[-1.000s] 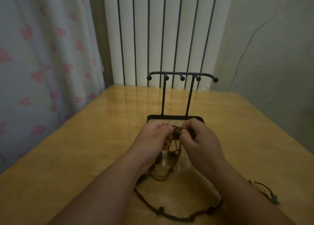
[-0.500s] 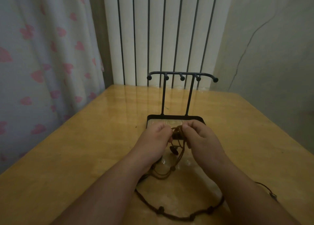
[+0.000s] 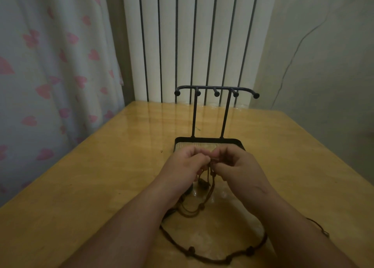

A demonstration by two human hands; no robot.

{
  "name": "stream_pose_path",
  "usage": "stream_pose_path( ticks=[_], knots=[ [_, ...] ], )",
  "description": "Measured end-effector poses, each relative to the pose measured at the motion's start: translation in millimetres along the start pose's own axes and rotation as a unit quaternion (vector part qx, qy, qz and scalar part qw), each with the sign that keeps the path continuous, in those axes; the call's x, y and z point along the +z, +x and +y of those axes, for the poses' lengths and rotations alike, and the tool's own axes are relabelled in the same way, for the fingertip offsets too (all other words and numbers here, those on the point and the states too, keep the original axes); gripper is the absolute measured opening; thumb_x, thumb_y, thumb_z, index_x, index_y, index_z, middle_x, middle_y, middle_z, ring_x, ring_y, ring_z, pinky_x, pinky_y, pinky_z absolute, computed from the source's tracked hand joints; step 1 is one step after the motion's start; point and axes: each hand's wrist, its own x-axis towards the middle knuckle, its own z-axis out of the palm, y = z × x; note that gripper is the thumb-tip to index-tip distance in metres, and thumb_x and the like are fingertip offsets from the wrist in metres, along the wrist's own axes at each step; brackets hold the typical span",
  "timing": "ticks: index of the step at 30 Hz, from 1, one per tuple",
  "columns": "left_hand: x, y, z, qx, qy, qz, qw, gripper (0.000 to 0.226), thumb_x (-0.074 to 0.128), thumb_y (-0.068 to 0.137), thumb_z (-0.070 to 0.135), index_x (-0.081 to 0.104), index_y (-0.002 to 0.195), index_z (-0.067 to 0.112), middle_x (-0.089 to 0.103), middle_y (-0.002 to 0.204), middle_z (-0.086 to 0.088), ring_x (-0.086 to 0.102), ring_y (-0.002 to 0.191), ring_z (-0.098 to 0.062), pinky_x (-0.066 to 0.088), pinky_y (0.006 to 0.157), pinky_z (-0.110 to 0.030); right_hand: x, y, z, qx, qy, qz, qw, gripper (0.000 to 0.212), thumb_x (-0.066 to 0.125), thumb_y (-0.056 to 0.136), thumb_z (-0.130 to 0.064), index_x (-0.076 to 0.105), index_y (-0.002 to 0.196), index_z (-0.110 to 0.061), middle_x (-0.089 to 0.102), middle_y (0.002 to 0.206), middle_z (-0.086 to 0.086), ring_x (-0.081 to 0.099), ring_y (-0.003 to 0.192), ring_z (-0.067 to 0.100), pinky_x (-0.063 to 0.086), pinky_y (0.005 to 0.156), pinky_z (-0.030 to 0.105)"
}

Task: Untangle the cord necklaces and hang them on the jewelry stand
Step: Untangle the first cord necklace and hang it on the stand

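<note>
A pale curtain [image 3: 50,75] printed with pink hearts hung at the far left, beside a white radiator [image 3: 202,35] that stood behind the wooden surface [image 3: 91,186]. A tiny speck [image 3: 161,151] lay on the wood left of the stand's base.

The left hand [image 3: 182,167] was raised just above the surface, its fingers [image 3: 199,158] curled and pinching a knot in the brown cord necklaces [image 3: 208,183]. From that knot the strands hung down between the two hands to a small heap by the left wrist. A dark beaded cord [image 3: 191,249] ran on from there in a wide loop between the forearms.

Just beyond the knuckles stood the black jewelry stand [image 3: 215,88], upright on its tray base, with knobbed pegs along its crossbar.

The right hand [image 3: 240,168] faced the left one, nearly touching it. Its fingers [image 3: 220,167] were bent and grasped the same knot.

Further right, a thin separate cord [image 3: 315,223] with a small metal end lay on the surface beside the right forearm. A pale wall [image 3: 323,75] with a thin dark line running up it closed the far right.
</note>
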Motion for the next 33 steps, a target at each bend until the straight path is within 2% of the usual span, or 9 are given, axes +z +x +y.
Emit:
stream_pose_path(
  ticks=[3,6,9,13,19,21,24,28,33],
  knots=[
    [0.0,0.1,-1.2,0.004,0.012,0.004,1.0,0.015,0.056,0.096,0.025,0.07,0.095,0.027,0.066,0.08,0.008,0.058,0.075,-0.006,0.046,0.067,-0.025,-0.3,1.2,0.6,0.016,0.026,0.001,1.0,0.011,0.059,0.086,-0.003,0.064,0.083,-0.013,0.064,0.077,-0.001,0.056,0.06,0.0,0.046,0.056,0.015],
    [0.7,1.2,-1.3,-0.023,-0.002,0.005,1.0,0.017,0.053,0.098,0.023,0.07,0.094,0.024,0.064,0.078,0.004,0.055,0.073,-0.011,0.047,0.067,-0.027,-2.6,3.4,1.4,0.066,0.123,0.016,0.99,0.017,0.052,0.085,0.004,0.052,0.077,-0.011,0.058,0.072,0.001,0.049,0.059,0.01,0.039,0.054,0.025],
    [3.6,2.6,-0.9,-0.052,-0.018,0.008,0.998,0.021,0.05,0.099,0.022,0.067,0.088,0.022,0.06,0.073,0.003,0.051,0.069,-0.012,0.044,0.064,-0.027,-3.2,4.5,1.0,0.115,0.198,-0.012,0.973,0.024,0.041,0.084,0.009,0.045,0.079,-0.014,0.048,0.068,0.003,0.038,0.055,0.014,0.03,0.051,0.03],
    [6.0,3.8,-2.8,-0.06,-0.012,0.011,0.998,0.022,0.049,0.1,0.023,0.065,0.086,0.022,0.059,0.072,0.004,0.051,0.068,-0.012,0.044,0.064,-0.029,-2.5,5.4,1.0,0.138,0.167,-0.032,0.976,0.024,0.036,0.085,0.006,0.051,0.086,-0.013,0.044,0.063,0.001,0.036,0.051,0.012,0.027,0.049,0.029],
    [2.3,4.0,-2.6,-0.056,0.0,0.021,0.998,0.021,0.048,0.1,0.025,0.066,0.089,0.022,0.063,0.079,0.003,0.055,0.073,-0.012,0.046,0.066,-0.027,-4.1,4.2,0.4,0.123,0.154,-0.045,0.979,0.024,0.046,0.089,0.001,0.062,0.099,-0.014,0.057,0.061,-0.006,0.04,0.055,0.011,0.033,0.051,0.027],
    [0.8,3.7,-2.5,-0.048,-0.008,0.032,0.998,0.019,0.05,0.099,0.025,0.067,0.091,0.022,0.065,0.081,0.003,0.058,0.076,-0.013,0.048,0.068,-0.029,-5.1,3.5,-0.1,0.116,0.139,-0.051,0.982,0.026,0.05,0.089,0.001,0.064,0.104,-0.015,0.062,0.066,-0.006,0.044,0.06,0.013,0.037,0.054,0.027],
    [-0.3,4.0,-3.4,-0.031,-0.018,0.05,0.998,0.015,0.054,0.097,0.024,0.068,0.092,0.021,0.067,0.082,0.002,0.062,0.078,-0.012,0.049,0.068,-0.027,-5.7,3.3,0.2,0.119,0.105,-0.063,0.985,0.024,0.053,0.089,-0.001,0.066,0.103,-0.017,0.062,0.081,0.002,0.047,0.063,0.013,0.04,0.056,0.027],
    [-0.8,4.2,-5.9,-0.024,-0.035,0.062,0.997,0.012,0.057,0.095,0.021,0.069,0.094,0.02,0.071,0.084,-0.002,0.066,0.075,-0.012,0.051,0.066,-0.023,-4.2,2.5,0.2,0.115,0.086,-0.066,0.987,0.019,0.055,0.089,-0.002,0.067,0.095,-0.016,0.062,0.079,0.002,0.048,0.062,0.012,0.041,0.057,0.028],
    [-2.3,5.8,-6.8,-0.027,-0.055,0.072,0.996,0.009,0.059,0.094,0.017,0.068,0.095,0.018,0.072,0.082,-0.004,0.07,0.073,-0.015,0.054,0.066,-0.025,-4.7,4.3,4.5,0.108,0.055,-0.032,0.992,0.016,0.066,0.086,-0.006,0.064,0.098,-0.017,0.069,0.089,0.007,0.058,0.065,0.007,0.043,0.059,0.026]
  ],
)
